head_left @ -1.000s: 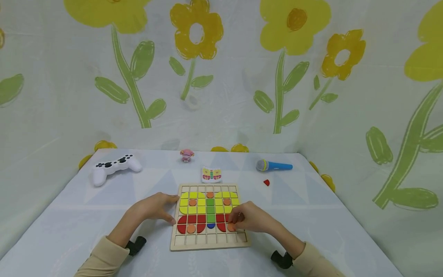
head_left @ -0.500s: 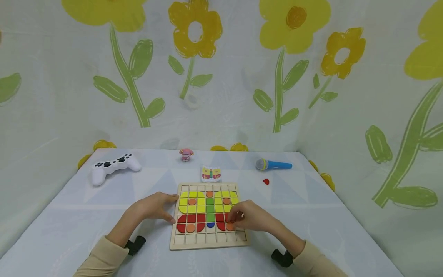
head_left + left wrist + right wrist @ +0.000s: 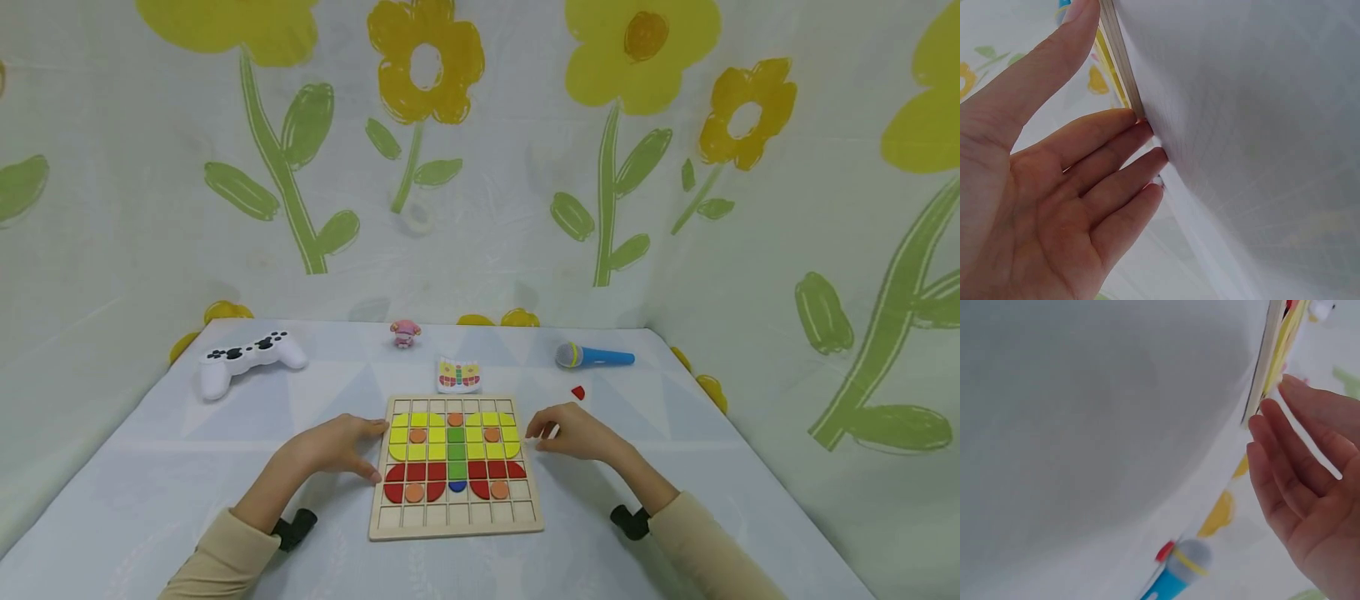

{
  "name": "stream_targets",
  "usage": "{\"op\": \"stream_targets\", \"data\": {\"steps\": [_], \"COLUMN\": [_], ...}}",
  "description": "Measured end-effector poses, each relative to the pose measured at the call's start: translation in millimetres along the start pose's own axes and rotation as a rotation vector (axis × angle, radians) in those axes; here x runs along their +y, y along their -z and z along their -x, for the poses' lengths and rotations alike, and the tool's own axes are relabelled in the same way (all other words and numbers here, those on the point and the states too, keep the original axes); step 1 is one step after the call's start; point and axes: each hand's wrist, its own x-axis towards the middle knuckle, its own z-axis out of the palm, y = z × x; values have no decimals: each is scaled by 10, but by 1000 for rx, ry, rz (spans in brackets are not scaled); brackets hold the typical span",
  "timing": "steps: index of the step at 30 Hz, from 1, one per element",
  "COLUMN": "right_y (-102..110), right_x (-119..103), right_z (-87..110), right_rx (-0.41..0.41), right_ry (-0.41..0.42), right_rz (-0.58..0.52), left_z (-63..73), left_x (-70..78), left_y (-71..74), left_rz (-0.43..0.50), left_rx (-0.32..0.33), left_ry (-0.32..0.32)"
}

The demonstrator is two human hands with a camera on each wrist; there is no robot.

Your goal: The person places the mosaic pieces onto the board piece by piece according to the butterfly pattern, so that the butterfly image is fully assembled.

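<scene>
A wooden grid board lies on the table, filled with yellow, red, green, orange and blue pieces in a butterfly shape. My left hand touches its left edge with thumb and fingertips; the left wrist view shows those fingers fairly straight. Off the board's right edge, my right hand has loosely bent fingers with nothing between them. In the right wrist view the same hand appears close beside the board's edge. A loose red wedge piece lies beyond the right hand. Bare wood shows right of the lower-right orange disc.
Behind the board sits a small card with a printed butterfly. Farther back are a pink figurine, a blue toy microphone on the right and a white game controller on the left.
My right hand has left the board's lower-right pieces and moved right and away from me, past the edge, uncovering the red piece and orange disc there. My left hand stays put.
</scene>
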Motion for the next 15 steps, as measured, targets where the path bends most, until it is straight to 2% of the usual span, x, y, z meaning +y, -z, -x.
{"op": "stream_targets", "data": {"steps": [8, 15], "right_y": [181, 258], "right_x": [321, 475], "right_z": [7, 6], "right_rx": [27, 42], "right_ry": [-19, -28], "right_rz": [73, 101], "left_z": [3, -21], "left_x": [6, -8], "left_y": [3, -1], "left_rz": [-9, -4], "left_rx": [0, -5], "left_ry": [1, 16]}}
